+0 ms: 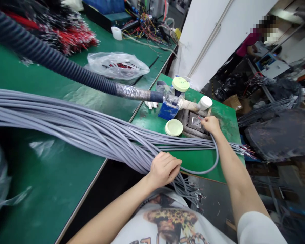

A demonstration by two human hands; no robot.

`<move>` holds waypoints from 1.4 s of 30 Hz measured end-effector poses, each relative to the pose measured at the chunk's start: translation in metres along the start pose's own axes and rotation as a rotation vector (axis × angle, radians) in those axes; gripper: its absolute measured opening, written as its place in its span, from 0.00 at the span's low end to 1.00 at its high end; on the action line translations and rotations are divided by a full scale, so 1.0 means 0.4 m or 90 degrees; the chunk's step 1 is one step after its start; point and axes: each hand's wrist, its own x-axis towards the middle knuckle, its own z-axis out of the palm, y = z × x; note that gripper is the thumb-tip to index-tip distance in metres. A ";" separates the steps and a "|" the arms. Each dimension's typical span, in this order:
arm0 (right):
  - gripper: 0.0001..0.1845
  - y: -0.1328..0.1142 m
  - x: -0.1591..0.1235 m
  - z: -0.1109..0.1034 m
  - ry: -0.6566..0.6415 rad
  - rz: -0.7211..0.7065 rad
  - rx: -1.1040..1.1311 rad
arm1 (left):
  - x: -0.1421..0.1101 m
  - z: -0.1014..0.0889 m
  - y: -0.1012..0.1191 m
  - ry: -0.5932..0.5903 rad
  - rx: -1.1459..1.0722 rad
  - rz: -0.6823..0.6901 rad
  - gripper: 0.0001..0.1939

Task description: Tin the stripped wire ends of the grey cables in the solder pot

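Note:
A thick bundle of grey cables [96, 128] runs from the left across two green tables. My left hand [165, 167] is closed over part of the bundle near the table's front edge. From there one grey cable [205, 172] loops round to my right hand [211, 124], which pinches it near its end. The thin stripped wires [198, 120] at that end are over a small square pot with a shiny surface [195, 122], perhaps molten solder. I cannot tell whether they touch it. Other cable ends hang below my left hand, and some lie past my right wrist.
A ribbed black hose [73, 72] reaches over the table to a nozzle [190, 105] beside the pot. Around it stand a pale green lid [174, 127], a white jar [205, 102] and a blue box [168, 111]. A plastic bag [118, 64] lies behind. A person [244, 47] is at far right.

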 end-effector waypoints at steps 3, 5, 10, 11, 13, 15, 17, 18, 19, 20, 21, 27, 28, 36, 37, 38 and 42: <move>0.11 0.000 -0.013 -0.009 0.019 0.005 0.044 | 0.000 -0.002 0.004 -0.004 -0.007 -0.007 0.11; 0.11 0.002 -0.028 -0.023 0.033 0.008 0.088 | 0.000 -0.003 0.005 -0.005 -0.006 -0.009 0.11; 0.14 -0.005 -0.132 -0.082 0.054 -0.014 0.248 | 0.008 -0.008 0.014 0.012 -0.026 -0.039 0.09; 0.15 -0.012 -0.166 -0.096 0.054 -0.020 0.282 | 0.013 -0.008 0.020 0.021 -0.054 -0.062 0.08; 0.18 -0.031 -0.242 -0.117 0.046 -0.031 0.342 | 0.029 0.000 0.035 0.047 -0.156 -0.148 0.06; 0.18 -0.057 -0.319 -0.130 0.037 -0.040 0.424 | 0.054 0.020 0.055 0.075 -0.315 -0.293 0.04; 0.16 -0.086 -0.387 -0.134 0.032 -0.042 0.568 | 0.086 0.054 0.077 0.093 -0.515 -0.464 0.09; 0.15 -0.100 -0.415 -0.133 0.037 -0.040 0.623 | 0.102 0.073 0.089 0.091 -0.614 -0.522 0.13; 0.14 -0.113 -0.439 -0.131 0.042 -0.035 0.667 | 0.117 0.093 0.101 0.100 -0.695 -0.556 0.16; 0.14 -0.124 -0.459 -0.128 0.050 -0.028 0.693 | 0.129 0.112 0.113 0.110 -0.762 -0.572 0.17; 0.13 -0.134 -0.474 -0.125 0.058 -0.020 0.714 | 0.140 0.129 0.125 0.124 -0.811 -0.578 0.17; 0.12 -0.149 -0.508 -0.112 0.069 -0.001 0.782 | 0.149 0.172 0.164 0.224 -0.826 -0.543 0.09; 0.12 -0.149 -0.507 -0.110 0.069 -0.006 0.777 | 0.147 0.172 0.165 0.232 -0.801 -0.526 0.08; 0.12 -0.146 -0.533 -0.108 -0.024 -0.039 0.825 | 0.148 0.137 0.122 0.279 -0.550 -0.378 0.05; 0.15 -0.143 -0.542 -0.105 -0.047 -0.051 0.832 | 0.149 0.128 0.114 0.288 -0.486 -0.318 0.04; 0.18 -0.138 -0.551 -0.100 -0.062 -0.060 0.839 | 0.149 0.120 0.106 0.287 -0.418 -0.242 0.04; 0.22 -0.122 -0.571 -0.072 -0.034 -0.041 0.889 | 0.149 0.106 0.091 0.208 -0.285 -0.015 0.04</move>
